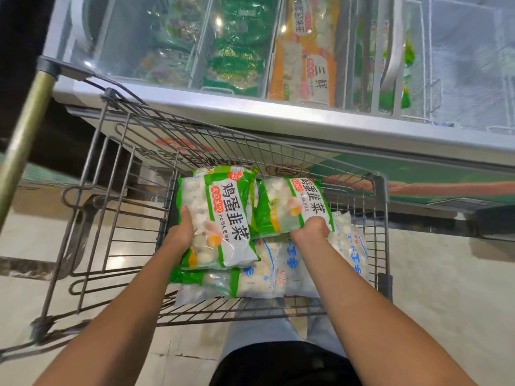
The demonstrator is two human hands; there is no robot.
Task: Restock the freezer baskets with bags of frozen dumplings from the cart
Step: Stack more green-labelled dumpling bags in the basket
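Inside the wire cart (117,168) lie several bags of frozen dumplings. My left hand (181,229) grips the left edge of a green-and-white dumpling bag (223,218), thumb on top, its fingers hidden under the bag. My right hand (310,229) grips the near edge of a second green-and-white bag (287,204) beside it. Blue-and-white bags (281,271) lie beneath them in the cart. The freezer (250,112) stands just beyond the cart, with green and orange bags visible in its baskets under glass.
A brass-coloured cart handle (25,129) runs up the left side. The freezer's sliding glass lid (156,37) covers the left baskets; a white wire basket (468,65) sits at the far right. Pale tiled floor (446,274) lies around the cart.
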